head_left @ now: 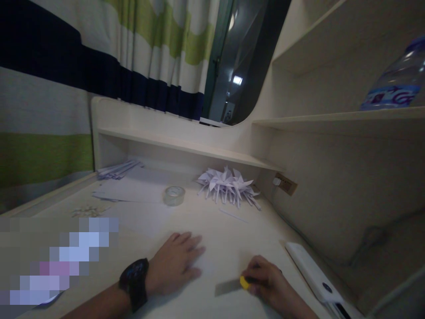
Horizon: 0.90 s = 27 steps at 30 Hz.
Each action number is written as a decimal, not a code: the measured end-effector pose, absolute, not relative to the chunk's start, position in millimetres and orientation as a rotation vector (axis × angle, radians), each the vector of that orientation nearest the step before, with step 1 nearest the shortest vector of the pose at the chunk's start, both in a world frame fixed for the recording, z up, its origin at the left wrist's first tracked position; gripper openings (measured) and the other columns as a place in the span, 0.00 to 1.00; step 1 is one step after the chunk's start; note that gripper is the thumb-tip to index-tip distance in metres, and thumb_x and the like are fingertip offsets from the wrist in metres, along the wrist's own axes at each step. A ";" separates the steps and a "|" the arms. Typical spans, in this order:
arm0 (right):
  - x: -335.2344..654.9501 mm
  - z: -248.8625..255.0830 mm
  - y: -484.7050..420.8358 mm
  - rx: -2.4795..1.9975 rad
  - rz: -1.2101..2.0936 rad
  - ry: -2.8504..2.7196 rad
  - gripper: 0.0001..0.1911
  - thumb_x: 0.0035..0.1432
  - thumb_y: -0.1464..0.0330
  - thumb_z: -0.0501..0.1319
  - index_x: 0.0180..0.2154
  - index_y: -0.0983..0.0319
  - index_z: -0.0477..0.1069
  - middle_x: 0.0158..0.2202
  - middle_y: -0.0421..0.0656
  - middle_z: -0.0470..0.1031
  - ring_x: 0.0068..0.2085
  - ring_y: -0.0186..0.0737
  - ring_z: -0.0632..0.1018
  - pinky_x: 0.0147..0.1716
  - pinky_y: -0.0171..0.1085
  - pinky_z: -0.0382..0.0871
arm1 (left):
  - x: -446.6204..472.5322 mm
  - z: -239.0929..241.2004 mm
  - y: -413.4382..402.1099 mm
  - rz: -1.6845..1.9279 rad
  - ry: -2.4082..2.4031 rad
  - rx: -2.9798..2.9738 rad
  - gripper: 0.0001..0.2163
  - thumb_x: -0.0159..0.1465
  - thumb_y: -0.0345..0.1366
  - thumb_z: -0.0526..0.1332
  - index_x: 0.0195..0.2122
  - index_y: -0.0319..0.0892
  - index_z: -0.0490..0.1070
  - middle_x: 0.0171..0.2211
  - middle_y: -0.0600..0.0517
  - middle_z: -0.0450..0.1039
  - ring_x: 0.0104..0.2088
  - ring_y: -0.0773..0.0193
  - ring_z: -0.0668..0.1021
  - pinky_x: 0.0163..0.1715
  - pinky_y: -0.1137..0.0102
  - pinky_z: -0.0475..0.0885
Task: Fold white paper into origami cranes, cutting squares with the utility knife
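Note:
My left hand [175, 263], with a black watch [135, 283] on its wrist, lies palm down on the white desk with its fingers stretched out. To the right, my right hand [265, 281] is closed around the yellow and black handle of a utility knife [245, 282]. Its wide grey blade points left toward my left hand, apart from it, and looks slightly blurred. Whether a white sheet lies beneath my hands I cannot tell. Beyond them lie a thin white strip [233, 215] and a clear roll of tape [174, 196].
Several folded paper pinwheels [227, 184] are heaped at the back. White sheets [133, 185] and folded paper strips [120, 169] lie back left, near small pale bits [88, 211]. A long white device [312, 270] lies along the right wall, below a socket [286, 184]. A bottle [395, 84] is on the shelf.

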State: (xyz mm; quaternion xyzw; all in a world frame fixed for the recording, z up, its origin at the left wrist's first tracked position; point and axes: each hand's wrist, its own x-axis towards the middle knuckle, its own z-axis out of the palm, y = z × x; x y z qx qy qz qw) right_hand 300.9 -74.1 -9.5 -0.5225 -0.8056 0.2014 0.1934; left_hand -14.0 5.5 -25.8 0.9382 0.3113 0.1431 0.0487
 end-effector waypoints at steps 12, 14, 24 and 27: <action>316.0 -22.7 -52.6 -1.409 0.554 -2.250 0.14 0.55 0.62 0.61 0.42 0.59 0.78 0.38 0.46 0.72 0.38 0.43 0.73 0.36 0.37 0.65 | -36.1 -5.0 29.7 0.266 1.258 2.739 0.30 0.44 0.63 0.64 0.36 0.41 0.71 0.37 0.44 0.72 0.38 0.47 0.73 0.37 0.58 0.68; 316.9 -23.6 -50.9 -1.402 0.560 -2.262 0.14 0.55 0.62 0.61 0.41 0.59 0.78 0.38 0.46 0.72 0.37 0.43 0.73 0.36 0.37 0.65 | -35.5 -4.9 30.8 0.241 1.290 2.720 0.30 0.41 0.62 0.66 0.34 0.40 0.70 0.38 0.42 0.72 0.38 0.47 0.74 0.37 0.58 0.69; 316.2 -22.4 -48.1 -1.410 0.534 -2.263 0.13 0.56 0.63 0.61 0.41 0.60 0.78 0.37 0.46 0.72 0.37 0.43 0.74 0.36 0.37 0.66 | -37.3 3.8 27.9 0.275 1.294 2.494 0.21 0.47 0.46 0.70 0.38 0.43 0.67 0.33 0.50 0.75 0.34 0.54 0.76 0.29 0.69 0.65; 316.3 -24.0 -48.1 -1.431 0.556 -2.243 0.13 0.56 0.65 0.60 0.41 0.59 0.78 0.38 0.46 0.73 0.38 0.43 0.74 0.36 0.37 0.66 | -40.6 5.6 35.9 0.442 1.201 2.430 0.12 0.51 0.42 0.66 0.31 0.42 0.69 0.32 0.52 0.75 0.34 0.57 0.75 0.30 0.71 0.63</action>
